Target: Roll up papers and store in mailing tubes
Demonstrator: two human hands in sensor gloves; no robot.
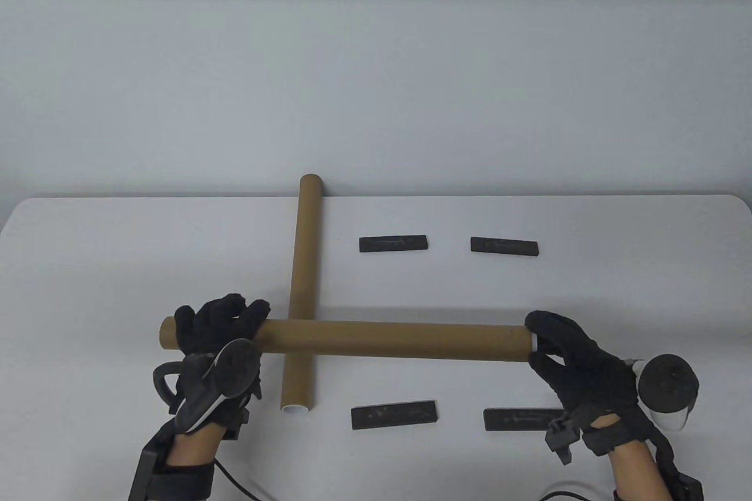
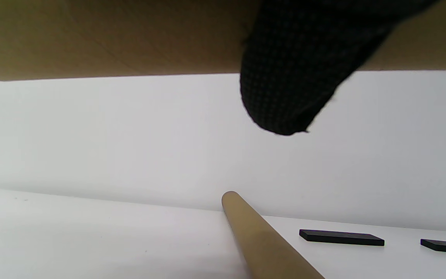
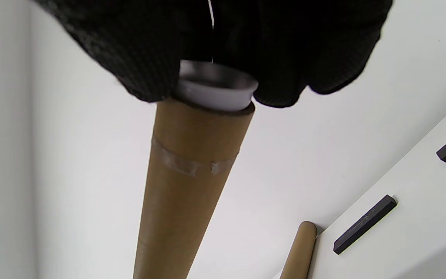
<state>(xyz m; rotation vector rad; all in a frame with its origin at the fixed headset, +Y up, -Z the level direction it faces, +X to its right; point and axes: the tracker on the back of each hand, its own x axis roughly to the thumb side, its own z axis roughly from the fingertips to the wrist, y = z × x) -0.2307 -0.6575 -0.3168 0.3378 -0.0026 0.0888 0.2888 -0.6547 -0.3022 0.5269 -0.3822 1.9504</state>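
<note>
Holding the raised tube (image 1: 399, 339) level above the white surface (image 1: 88, 266), the left hand (image 1: 220, 328) wraps its curled fingers (image 1: 235, 307) round the tube's left end, while the right hand (image 1: 578, 363) pinches a white plastic cap (image 3: 215, 87) at the right end, fingers (image 3: 285, 58) closed about its rim. The right wrist view shows the cap only partly seated in the mouth, a pale collar standing proud of the cardboard. To do this well, I judge the left grip should brace firm while the right hand works the cap straight along the tube's axis, not cocked to one side. Whether paper lies inside this tube cannot be told; the cap and fingers hide the bore. Nearer than the held tube lie two black bars (image 1: 393, 416). Passing under it, a second tube (image 1: 302, 289) lies on the surface running away from the person, its near end showing a white rim; its contents cannot be seen either. Beyond the held tube rest two more black bars (image 1: 393, 244)
</note>
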